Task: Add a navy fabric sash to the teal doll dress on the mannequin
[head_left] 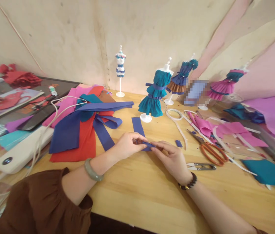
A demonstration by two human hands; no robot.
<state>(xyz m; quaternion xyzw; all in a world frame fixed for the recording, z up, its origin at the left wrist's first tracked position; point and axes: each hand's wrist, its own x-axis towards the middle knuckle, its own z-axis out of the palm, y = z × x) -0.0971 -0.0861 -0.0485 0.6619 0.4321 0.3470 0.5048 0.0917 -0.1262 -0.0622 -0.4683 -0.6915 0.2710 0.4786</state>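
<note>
Between my two hands is a narrow strip of blue fabric (147, 144), pinched at its two ends just above the wooden table. My left hand (129, 145), with a pale green bangle on its wrist, is closed on the strip's left end. The thumb and fingertips of my right hand (170, 156) hold the other end. A wider blue fabric piece (137, 126) lies flat just behind the fingers. Closest beyond my hands stands a small dress form (160, 87) in a teal ruffled dress with a blue belt.
Left lies a heap of blue and red fabric (65, 136) beside a white power strip (22, 151) with a cable. Orange-handled scissors (214, 152), thread snips (200, 166) and a roll of white tape (173, 114) lie right. More dress forms (120, 66) stand along the wall.
</note>
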